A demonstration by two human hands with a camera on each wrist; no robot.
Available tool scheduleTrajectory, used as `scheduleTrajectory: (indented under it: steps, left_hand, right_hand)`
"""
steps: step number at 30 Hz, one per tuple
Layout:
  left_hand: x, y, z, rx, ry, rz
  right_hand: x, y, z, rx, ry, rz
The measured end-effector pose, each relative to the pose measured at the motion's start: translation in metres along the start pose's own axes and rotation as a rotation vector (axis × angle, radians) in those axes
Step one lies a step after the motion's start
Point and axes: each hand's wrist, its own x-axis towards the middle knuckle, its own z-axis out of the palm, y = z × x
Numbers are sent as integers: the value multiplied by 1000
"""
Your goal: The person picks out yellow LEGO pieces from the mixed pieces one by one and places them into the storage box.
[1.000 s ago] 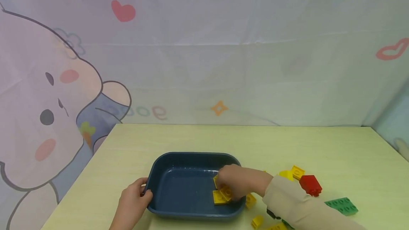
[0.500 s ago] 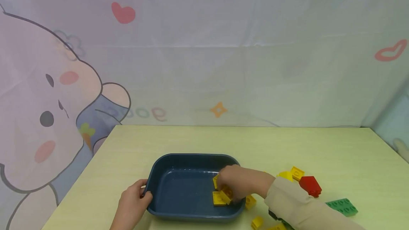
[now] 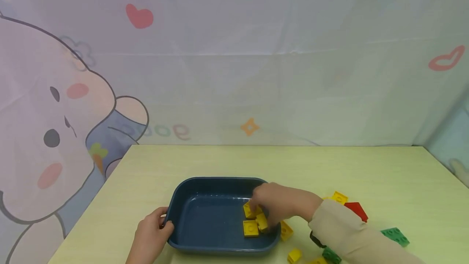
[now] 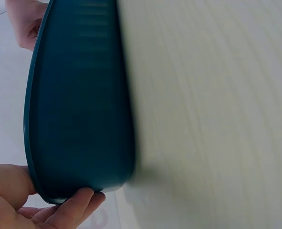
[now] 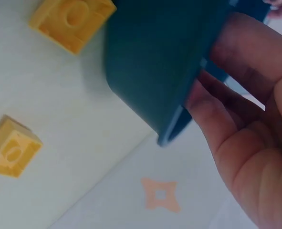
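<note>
A dark blue plastic tray point(image 3: 220, 250) stands on the table. My left hand point(image 3: 151, 233) grips its left end, thumb at the rim and fingers against the outer wall, as the left wrist view also shows. Over the right rim reaches my right hand point(image 3: 280, 203), its fingers loosely bent and spread above a few yellow toy bricks point(image 3: 250, 229) at the tray's right end. One tilted yellow brick point(image 3: 261, 222) lies just under the fingers, and they appear not to grip it. In the right wrist view, the tray wall point(image 5: 145, 62) hides the fingertips.
Right of the tray lie loose yellow bricks point(image 3: 294, 255), a red brick point(image 3: 357, 211) and green bricks point(image 3: 395, 236). The right sleeve point(image 3: 344, 227) covers part of this pile. A printed cloth point(image 3: 234, 72) hangs behind the table point(image 3: 205, 160).
My right hand has shifted slightly up and right, and its fingers have loosened from the yellow bricks, which now show more fully. My left hand keeps its grip on the tray.
</note>
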Motion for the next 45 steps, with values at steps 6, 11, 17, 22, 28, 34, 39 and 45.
scheduleTrajectory:
  steps: [6,11,17,22,28,34,39,45]
  left_hand:
    - [-1,0,0,5,5,8]
    - [0,0,1,7,6,14]
    - [-1,0,0,4,12,16]
    - [-1,1,-1,3,10,14]
    - [-1,1,-1,-5,6,14]
    - [-1,2,-1,1,10,14]
    - [-2,2,-1,2,15,18]
    - [-2,2,-1,0,13,15]
  right_hand:
    - [-9,6,-15,14,47,-60]
    - [-22,13,-30,28,112,-63]
    - [-38,28,-40,38,156,41]
    - [-54,44,-40,37,181,111]
    - [-71,64,-29,87,158,207]
    - [-81,78,-14,116,124,243]
    - [-84,85,-6,133,100,269]
    - [-86,91,3,156,69,291]
